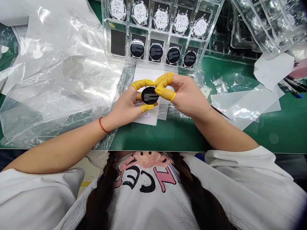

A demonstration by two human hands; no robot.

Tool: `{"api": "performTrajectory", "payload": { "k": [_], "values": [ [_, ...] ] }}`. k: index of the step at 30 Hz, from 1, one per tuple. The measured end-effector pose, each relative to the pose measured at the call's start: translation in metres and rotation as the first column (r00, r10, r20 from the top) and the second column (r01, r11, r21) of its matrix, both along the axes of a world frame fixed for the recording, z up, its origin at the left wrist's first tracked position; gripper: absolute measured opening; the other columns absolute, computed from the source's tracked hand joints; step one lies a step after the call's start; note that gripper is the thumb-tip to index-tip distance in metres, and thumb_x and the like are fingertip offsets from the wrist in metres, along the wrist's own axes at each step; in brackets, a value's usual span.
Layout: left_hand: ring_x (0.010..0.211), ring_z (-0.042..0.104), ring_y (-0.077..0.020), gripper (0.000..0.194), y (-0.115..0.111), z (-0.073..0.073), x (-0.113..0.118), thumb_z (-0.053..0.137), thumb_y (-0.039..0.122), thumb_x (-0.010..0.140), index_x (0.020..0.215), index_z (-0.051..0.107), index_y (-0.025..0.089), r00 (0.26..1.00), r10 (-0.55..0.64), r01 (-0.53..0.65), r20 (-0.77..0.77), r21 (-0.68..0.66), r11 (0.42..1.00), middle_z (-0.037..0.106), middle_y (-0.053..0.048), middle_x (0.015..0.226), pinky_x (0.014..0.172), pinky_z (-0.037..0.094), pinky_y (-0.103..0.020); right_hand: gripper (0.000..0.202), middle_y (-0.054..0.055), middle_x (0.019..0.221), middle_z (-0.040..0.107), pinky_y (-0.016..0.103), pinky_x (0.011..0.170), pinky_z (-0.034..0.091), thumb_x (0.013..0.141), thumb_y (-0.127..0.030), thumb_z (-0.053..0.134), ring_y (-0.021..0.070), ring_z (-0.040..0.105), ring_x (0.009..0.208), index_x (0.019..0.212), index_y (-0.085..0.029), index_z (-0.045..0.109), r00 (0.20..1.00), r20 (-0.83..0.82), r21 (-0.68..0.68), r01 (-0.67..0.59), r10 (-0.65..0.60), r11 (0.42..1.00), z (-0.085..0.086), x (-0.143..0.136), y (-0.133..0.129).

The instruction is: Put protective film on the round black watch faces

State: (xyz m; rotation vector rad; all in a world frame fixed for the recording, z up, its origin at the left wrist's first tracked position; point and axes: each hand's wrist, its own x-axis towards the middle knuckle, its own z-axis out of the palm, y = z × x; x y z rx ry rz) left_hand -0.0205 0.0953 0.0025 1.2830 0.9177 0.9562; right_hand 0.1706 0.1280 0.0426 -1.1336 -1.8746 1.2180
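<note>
A round watch [149,96] with a black face and small white print is held over the green table. My left hand [130,103], in yellow finger cots, grips it by the rim, with the thumb below and a finger above. The fingers of my right hand [179,91], also in yellow cots, are pinched together at the watch's upper right edge. Whether they also hold a thin film there cannot be made out. Beneath both hands lie a white pad [146,120] and clear film with print [161,111].
A clear plastic tray [105,41] beyond my hands holds several watches, some showing silver backs, others black faces. Large clear plastic bags [62,86] cover the left side. Translucent sheets [254,105], pens [291,86] and more stacked trays [266,25] are at the right.
</note>
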Motion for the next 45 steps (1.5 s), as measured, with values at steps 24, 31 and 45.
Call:
{"api": "performTrajectory", "payload": {
  "k": [24,31,45],
  "values": [
    [0.095,0.072,-0.0175,0.057,0.0,-0.002,0.003,0.083,0.027,0.069,0.118,0.053,0.025,1.0,0.005,-0.005,-0.007,0.027,1.0,0.06,-0.004,0.13,0.091,0.062,-0.036,0.026,0.002,0.095,0.069,0.038,0.093,0.051,0.088,-0.045,0.065,0.0172,0.063,0.094,0.079,-0.022,0.06,0.998,0.027,0.073,0.048,-0.05,0.996,-0.003,-0.004,-0.005],
    [0.093,0.072,-0.015,0.055,0.002,-0.012,0.0,0.077,0.032,0.077,0.124,0.048,0.027,0.997,-0.037,0.047,-0.062,0.178,0.983,0.057,-0.004,0.134,0.087,0.063,-0.034,0.028,0.002,0.095,0.069,0.039,0.094,0.05,0.088,-0.048,0.066,0.0173,0.063,0.095,0.08,-0.022,0.06,0.999,-0.006,0.129,0.038,-0.038,0.991,-0.009,-0.002,-0.005],
    [0.09,0.071,-0.0143,0.056,0.001,-0.008,0.002,0.079,0.031,0.074,0.121,0.049,0.026,0.997,-0.009,0.02,-0.072,0.151,0.988,0.061,-0.004,0.127,0.084,0.063,-0.033,0.033,0.002,0.097,0.07,0.041,0.094,0.053,0.09,-0.055,0.06,0.0182,0.065,0.097,0.082,-0.022,0.06,0.997,0.057,0.203,0.045,-0.058,0.978,-0.011,-0.002,-0.007]
  ]
}}
